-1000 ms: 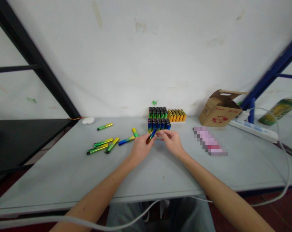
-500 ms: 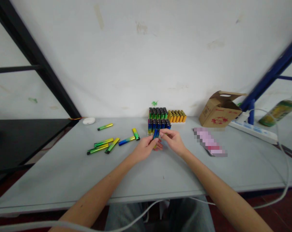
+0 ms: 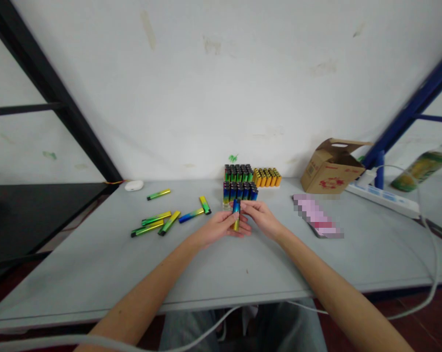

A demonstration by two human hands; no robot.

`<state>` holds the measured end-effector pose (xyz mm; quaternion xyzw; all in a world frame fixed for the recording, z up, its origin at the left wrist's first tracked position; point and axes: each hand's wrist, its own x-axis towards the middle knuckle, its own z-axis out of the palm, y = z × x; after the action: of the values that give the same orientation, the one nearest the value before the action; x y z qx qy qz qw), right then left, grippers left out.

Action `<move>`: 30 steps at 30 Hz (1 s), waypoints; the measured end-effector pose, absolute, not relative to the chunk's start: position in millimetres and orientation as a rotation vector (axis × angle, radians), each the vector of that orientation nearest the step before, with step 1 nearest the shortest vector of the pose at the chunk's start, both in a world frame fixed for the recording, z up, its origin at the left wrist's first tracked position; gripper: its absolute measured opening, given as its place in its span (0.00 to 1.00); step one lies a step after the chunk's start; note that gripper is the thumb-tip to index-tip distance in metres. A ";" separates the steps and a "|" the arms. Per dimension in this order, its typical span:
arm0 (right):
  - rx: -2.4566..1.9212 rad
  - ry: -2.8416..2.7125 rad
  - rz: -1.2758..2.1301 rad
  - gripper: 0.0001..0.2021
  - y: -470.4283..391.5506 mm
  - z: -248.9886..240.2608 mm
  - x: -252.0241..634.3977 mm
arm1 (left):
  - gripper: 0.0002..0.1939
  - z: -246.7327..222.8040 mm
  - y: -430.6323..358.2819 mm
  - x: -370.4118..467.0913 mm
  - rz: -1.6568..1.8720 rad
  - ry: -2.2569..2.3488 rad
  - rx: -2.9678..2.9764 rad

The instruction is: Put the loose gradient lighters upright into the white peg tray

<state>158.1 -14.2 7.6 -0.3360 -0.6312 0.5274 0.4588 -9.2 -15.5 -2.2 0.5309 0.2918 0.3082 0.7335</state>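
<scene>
A blue-to-yellow lighter (image 3: 236,208) stands nearly upright between my hands, in front of the rows of lighters. My left hand (image 3: 221,226) is closed on it, thumb across its front and fingers behind. My right hand (image 3: 259,215) has its thumb and forefinger pinched at the lighter's upper right edge. Just behind, blue lighters (image 3: 239,189) stand in rows in a clear holder (image 3: 225,206). Farther back are rows of green lighters with black tops (image 3: 238,172) and shorter-looking orange ones (image 3: 266,177).
Several loose green-yellow lighters (image 3: 157,218) and a blue-yellow one (image 3: 191,215) lie on the grey table (image 3: 206,274) at left. A white case (image 3: 134,186) sits near the wall. Right are a cardboard box (image 3: 328,168), a blurred pink phone-like object (image 3: 318,215) and a power strip (image 3: 385,199).
The lighter in my hands has come slightly lower and turned its long face more into view. The fingers of my left hand now reach farther out behind it.
</scene>
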 end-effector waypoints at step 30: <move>-0.562 -0.955 1.684 0.30 -10.9 22.0 166.4 | 0.12 13.9 -17.6 -14.5 0.708 0.541 0.851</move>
<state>166.4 -10.9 22.0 -0.2356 -0.4008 0.7066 0.5335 -14.5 -17.6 13.9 0.3989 0.2536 0.3320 0.8163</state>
